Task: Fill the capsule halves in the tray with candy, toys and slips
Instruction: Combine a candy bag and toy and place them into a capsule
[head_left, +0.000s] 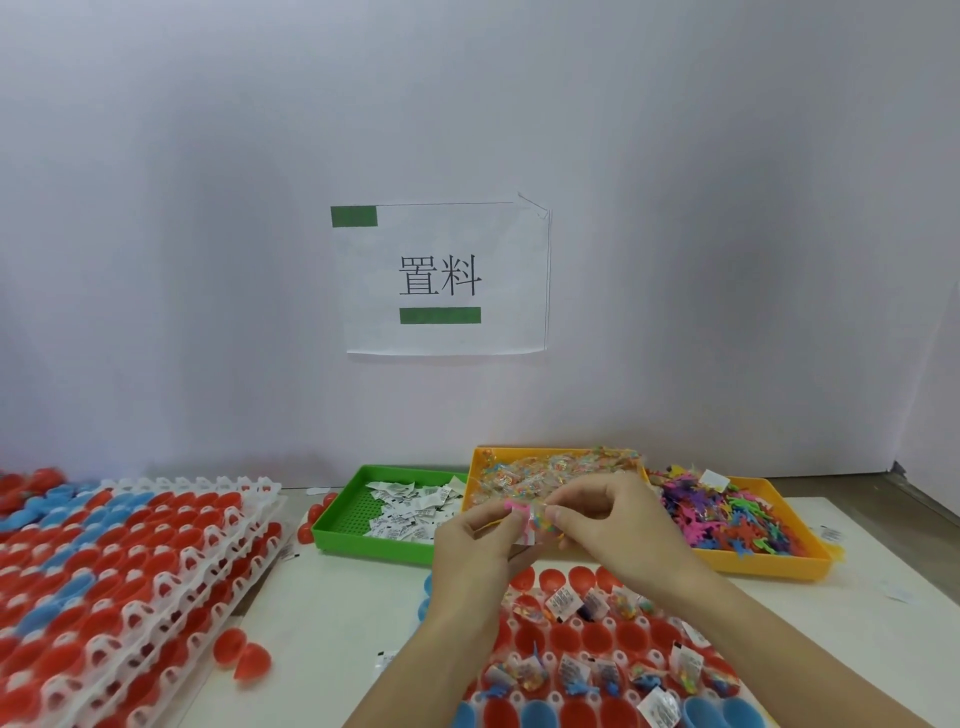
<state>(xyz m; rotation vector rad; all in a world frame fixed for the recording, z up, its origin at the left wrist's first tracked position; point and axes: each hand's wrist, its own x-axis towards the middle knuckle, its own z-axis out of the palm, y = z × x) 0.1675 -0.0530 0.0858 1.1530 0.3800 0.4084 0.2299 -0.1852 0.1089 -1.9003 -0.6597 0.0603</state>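
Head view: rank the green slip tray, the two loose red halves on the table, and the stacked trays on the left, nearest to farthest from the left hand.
1. Green slip tray, just beyond the left hand.
2. Loose red halves, lower left on the table.
3. Stacked trays, far left.

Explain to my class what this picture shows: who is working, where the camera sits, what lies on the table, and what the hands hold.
No machine here: a person works with bare hands, filmed by a camera on their head looking down. The left hand and right hand together pinch a small candy packet. Below them lies the tray of red and blue capsule halves, some already filled. Behind stand a green bin of paper slips, a yellow bin of candy packets and an orange bin of coloured toys. At the left sit stacked trays. A paper sign hangs on the wall.
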